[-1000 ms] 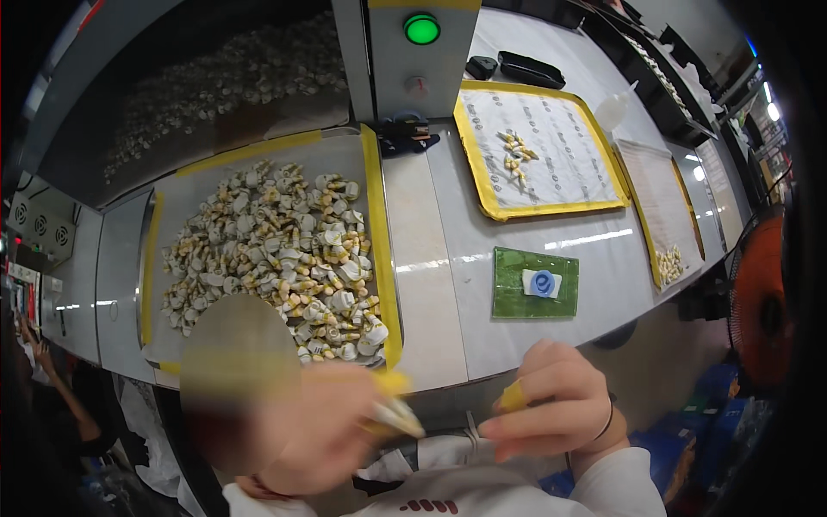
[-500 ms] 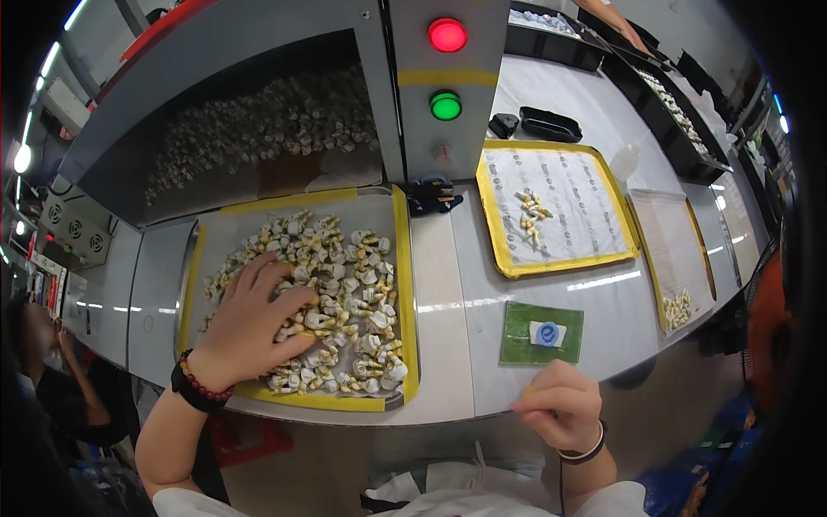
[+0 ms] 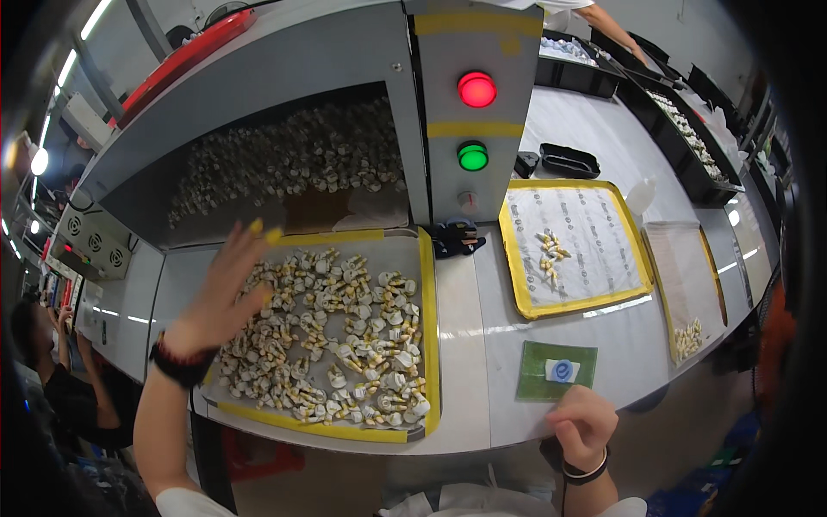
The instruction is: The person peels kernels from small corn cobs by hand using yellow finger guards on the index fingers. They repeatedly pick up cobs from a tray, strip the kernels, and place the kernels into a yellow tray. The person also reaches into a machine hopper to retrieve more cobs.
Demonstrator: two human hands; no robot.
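Note:
My left hand hovers, slightly blurred, over the left side of a tray edged in yellow tape. Its fingers are spread, with yellow coverings on some fingertips, and nothing is held. Many small white pieces with yellowish ends lie loose across the tray's pale liner. Closer to the table's front edge, my right hand is curled closed; whatever its fingers may hold is hidden. Just beyond it rests a green pad bearing a white patch and a blue ring-shaped piece.
Behind the tray stands a grey machine with red and green lights. A second yellow-edged tray holds a small group of pieces; a narrower tray is at its right. Black bins and another person's arm are at far right.
My left hand has lifted off the pieces and moved toward the tray's far left, fingers spreading. The whole view has shifted, the scene sitting lower. My right hand stays closed near the green pad.

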